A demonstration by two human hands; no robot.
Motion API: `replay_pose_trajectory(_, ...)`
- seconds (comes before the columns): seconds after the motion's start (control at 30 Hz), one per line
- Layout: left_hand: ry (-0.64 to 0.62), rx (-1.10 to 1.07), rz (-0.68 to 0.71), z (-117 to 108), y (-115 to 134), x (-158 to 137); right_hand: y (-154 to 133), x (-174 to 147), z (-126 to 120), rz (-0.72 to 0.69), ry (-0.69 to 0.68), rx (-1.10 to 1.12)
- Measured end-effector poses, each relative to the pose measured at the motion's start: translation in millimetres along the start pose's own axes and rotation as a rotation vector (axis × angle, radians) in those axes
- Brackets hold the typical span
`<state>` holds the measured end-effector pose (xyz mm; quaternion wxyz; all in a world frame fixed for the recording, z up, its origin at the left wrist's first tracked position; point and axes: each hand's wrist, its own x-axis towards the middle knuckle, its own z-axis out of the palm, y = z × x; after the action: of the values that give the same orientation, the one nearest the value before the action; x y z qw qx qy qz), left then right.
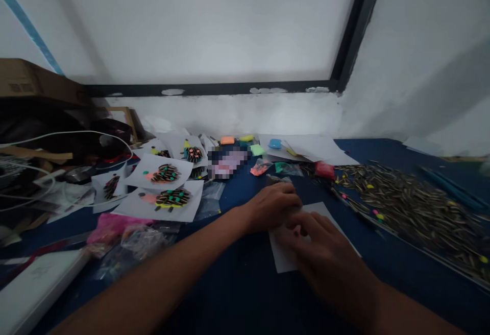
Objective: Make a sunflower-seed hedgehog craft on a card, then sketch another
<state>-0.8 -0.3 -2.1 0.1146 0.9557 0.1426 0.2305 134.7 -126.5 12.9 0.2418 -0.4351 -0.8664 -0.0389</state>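
Note:
My left hand (271,205) is over the far edge of a small white paper sheet (285,261), its fingers curled inward. From the right, my right hand (325,245) comes in over the same sheet, bent fingers and thumb drawn together near the left fingertips. Both hands are somewhat blurred, and whatever lies between their fingertips is too small or hidden to make out. Just beyond the left hand lies a small clear bag (277,178). To the right spreads a large heap of striped sunflower seeds (417,202), with a few coloured clay bits among them.
On the left lie several paper sheets bearing seed-and-clay hedgehog figures (172,198). Clay packets, including a red one (324,169) and an orange one (261,166), sit at the back. A white box (42,284), pink bag (115,228), cables and a cardboard box (34,82) crowd the left.

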Motion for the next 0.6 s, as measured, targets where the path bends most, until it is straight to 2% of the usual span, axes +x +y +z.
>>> replay_pose_trajectory(0.17,-0.008,0.001,0.002,0.7,-0.6,0.2,-2.1,0.5,1.1,-0.001,0.002,-0.058)
replay_pose_trajectory(0.6,0.003,-0.001,0.005,-0.2,0.4,-0.1,-0.3,-1.2,-0.9,0.09,-0.019,0.035)
